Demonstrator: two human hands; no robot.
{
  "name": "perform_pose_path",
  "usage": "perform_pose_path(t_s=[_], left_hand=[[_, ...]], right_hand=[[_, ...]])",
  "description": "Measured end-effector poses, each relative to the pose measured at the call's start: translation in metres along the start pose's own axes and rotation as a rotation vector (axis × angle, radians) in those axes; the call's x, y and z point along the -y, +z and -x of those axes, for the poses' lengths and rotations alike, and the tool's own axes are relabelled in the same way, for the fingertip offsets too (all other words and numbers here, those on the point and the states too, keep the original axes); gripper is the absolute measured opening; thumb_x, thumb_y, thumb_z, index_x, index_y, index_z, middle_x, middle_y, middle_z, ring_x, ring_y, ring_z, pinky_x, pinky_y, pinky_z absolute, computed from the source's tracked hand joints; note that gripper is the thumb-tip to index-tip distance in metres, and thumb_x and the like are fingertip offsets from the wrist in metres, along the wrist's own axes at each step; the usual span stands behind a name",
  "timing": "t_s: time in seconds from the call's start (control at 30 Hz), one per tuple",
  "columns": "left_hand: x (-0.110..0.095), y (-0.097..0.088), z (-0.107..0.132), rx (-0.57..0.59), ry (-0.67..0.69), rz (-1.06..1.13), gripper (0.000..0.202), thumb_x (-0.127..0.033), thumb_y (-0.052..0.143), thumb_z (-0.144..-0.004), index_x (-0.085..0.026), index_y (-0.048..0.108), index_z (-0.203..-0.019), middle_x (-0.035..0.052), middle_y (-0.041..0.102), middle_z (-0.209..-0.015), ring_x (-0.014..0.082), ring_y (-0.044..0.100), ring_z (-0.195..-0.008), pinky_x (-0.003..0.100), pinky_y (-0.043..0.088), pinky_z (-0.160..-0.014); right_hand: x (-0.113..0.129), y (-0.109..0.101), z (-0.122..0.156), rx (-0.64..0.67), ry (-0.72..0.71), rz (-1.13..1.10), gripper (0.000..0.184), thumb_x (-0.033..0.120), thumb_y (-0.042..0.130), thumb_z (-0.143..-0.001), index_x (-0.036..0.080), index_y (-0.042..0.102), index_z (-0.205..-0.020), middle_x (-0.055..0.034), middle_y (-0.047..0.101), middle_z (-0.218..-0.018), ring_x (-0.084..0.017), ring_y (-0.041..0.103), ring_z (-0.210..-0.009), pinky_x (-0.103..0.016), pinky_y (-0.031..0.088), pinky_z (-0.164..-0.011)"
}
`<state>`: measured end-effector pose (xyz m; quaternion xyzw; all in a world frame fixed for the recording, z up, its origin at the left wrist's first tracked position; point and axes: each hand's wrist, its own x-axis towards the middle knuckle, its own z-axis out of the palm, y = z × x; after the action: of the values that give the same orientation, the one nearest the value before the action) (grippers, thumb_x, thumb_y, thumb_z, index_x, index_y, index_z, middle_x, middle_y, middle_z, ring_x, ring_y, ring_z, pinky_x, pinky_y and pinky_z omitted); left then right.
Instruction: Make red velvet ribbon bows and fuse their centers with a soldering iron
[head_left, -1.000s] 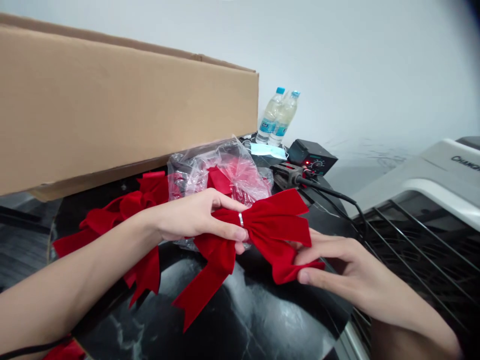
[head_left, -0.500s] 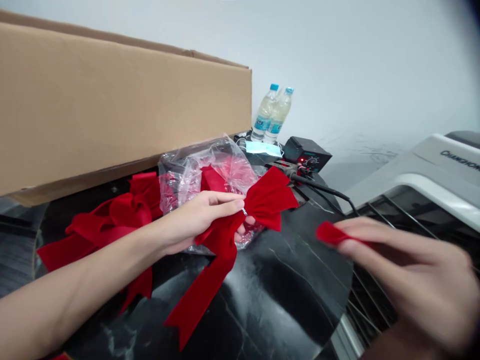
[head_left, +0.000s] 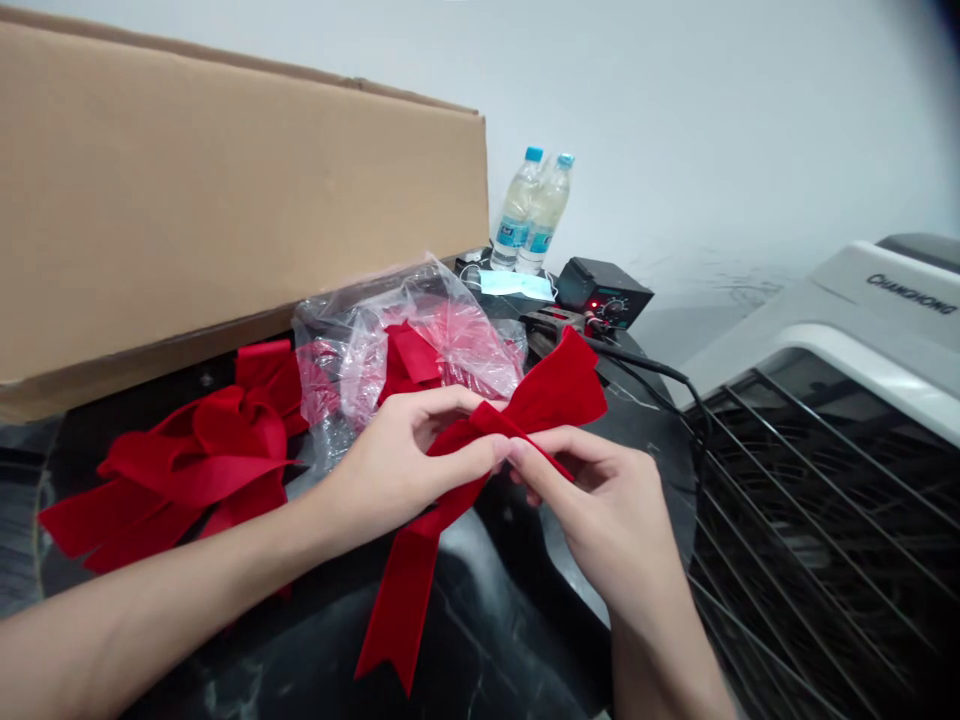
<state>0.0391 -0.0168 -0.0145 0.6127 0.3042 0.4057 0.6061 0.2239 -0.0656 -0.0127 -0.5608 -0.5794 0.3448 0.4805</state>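
Held bow (head_left: 564, 382) & held strip (head_left: 491, 419): red velvet-type cloth, matt; bows at L (head_left: 180, 462) same, w/ smoother, slightly shinier reverse. Bag (head_left: 480, 345): clear thin plastic, v. glossy, crinkled. Tabletop (head_left: 300, 650): blk marble-look, smooth, polished. Box (head_left: 247, 190): brn cardboard, matt. Bottles (head_left: 550, 200): clear shiny plastic. Mask (head_left: 516, 285): papery, matt. Appliance housing (head_left: 885, 330): wht smooth plastic; grille (head_left: 851, 455) thin metal wire

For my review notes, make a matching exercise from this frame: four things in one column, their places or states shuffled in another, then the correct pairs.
1. red bow
2. right hand
3. plastic bag
4. face mask

A. clear, with red fabric showing through
B. light blue, lying in front of the bottles
C. pinching a red strip across the bow's middle
D. held in the left hand

Pairs: 1-D, 2-C, 3-A, 4-B
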Motion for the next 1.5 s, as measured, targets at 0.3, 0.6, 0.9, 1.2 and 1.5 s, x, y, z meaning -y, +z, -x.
perform_pose_path(t_s=[0.3,0.6,0.9,1.2,1.5], left_hand=[[0.004,0.002,0.001,-0.284,-0.026,-0.138,0.011,-0.030,0.083,-0.084,-0.024,0.085,-0.092,-0.0032,0.083,-0.089,0.0152,0.076,-0.088,0.016,0.055,-0.076],[0.012,0.004,0.000,-0.342,-0.042,0.090,0.018,-0.020,0.087,-0.078,-0.030,0.086,-0.093,-0.0045,0.084,-0.093,0.0128,0.076,-0.086,0.015,0.059,-0.079],[0.009,0.004,0.001,-0.341,-0.117,0.143,0.016,-0.030,0.092,-0.072,-0.023,0.085,-0.085,-0.0014,0.083,-0.085,0.0128,0.076,-0.076,0.015,0.060,-0.072],[0.004,0.003,0.001,-0.370,-0.025,-0.065,0.014,-0.032,0.090,-0.074,-0.029,0.086,-0.087,-0.0029,0.084,-0.089,0.0121,0.078,-0.082,0.010,0.058,-0.072],[-0.005,0.008,0.003,-0.445,0.055,-0.242,0.006,-0.028,0.087,-0.078,-0.026,0.085,-0.083,-0.0040,0.083,-0.079,0.0106,0.076,-0.073,0.010,0.056,-0.065]], right_hand=[[-0.003,0.006,0.005,-0.037,0.049,-0.037,0.011,0.035,0.077,-0.090,0.026,0.083,-0.087,0.0024,0.076,-0.070,-0.011,0.068,-0.061,-0.017,0.053,-0.058],[-0.007,0.014,0.009,-0.170,-0.059,-0.010,0.006,0.033,0.079,-0.089,0.028,0.082,-0.089,0.0027,0.079,-0.080,-0.012,0.072,-0.070,-0.018,0.057,-0.068],[-0.006,0.019,0.009,-0.221,-0.061,-0.133,0.002,0.026,0.081,-0.086,0.027,0.082,-0.085,0.0029,0.079,-0.077,-0.012,0.073,-0.067,-0.016,0.058,-0.064],[-0.011,0.018,0.011,-0.240,-0.085,-0.073,0.003,0.028,0.081,-0.086,0.028,0.083,-0.089,0.0032,0.078,-0.075,-0.007,0.061,-0.052,-0.015,0.052,-0.051],[-0.008,0.020,0.012,-0.235,-0.023,-0.170,0.007,0.030,0.083,-0.083,0.023,0.083,-0.085,0.0004,0.077,-0.073,-0.007,0.058,-0.045,-0.015,0.051,-0.043]])
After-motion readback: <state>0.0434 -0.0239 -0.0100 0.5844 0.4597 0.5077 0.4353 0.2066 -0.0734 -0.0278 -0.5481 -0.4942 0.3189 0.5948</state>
